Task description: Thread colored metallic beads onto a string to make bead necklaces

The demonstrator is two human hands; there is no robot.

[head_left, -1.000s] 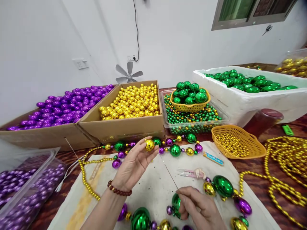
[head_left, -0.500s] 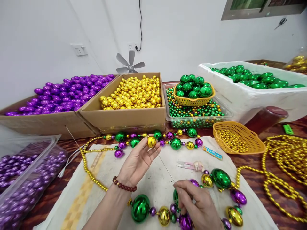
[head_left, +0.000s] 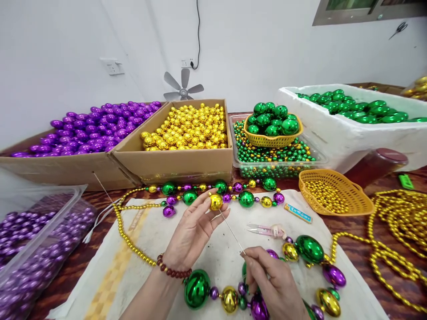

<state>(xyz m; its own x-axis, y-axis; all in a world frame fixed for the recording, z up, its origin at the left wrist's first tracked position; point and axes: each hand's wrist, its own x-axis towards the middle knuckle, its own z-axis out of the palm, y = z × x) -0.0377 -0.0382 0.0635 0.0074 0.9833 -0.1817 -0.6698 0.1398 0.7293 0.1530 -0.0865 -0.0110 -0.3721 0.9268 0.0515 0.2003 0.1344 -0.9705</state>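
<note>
Between the fingers of my left hand [head_left: 196,224] is a shiny gold bead [head_left: 216,202], raised over the cloth. A long thin needle [head_left: 232,232] slants from that bead down to my right hand [head_left: 271,280], whose thumb and forefinger pinch its lower end. Below my hands lies a strand of large beads, among them a green bead [head_left: 197,289], a gold bead [head_left: 229,299] and a purple bead [head_left: 334,275]. My right hand covers part of this strand. Pink thread snips [head_left: 265,230] rest on the cloth beyond my right hand.
Boxes of purple beads [head_left: 100,129] and gold beads [head_left: 187,129] stand at the back, with a foam box [head_left: 347,138] of green beads at right. An orange basket [head_left: 362,205] holds small gold beads. Another strand crosses the cloth [head_left: 147,249]. A second needle [head_left: 102,186] sticks up at left.
The view has shifted slightly. My left hand and the gold bead sit a little lower and further right, and a small gold bead now shows at the large one's upper left.
</note>
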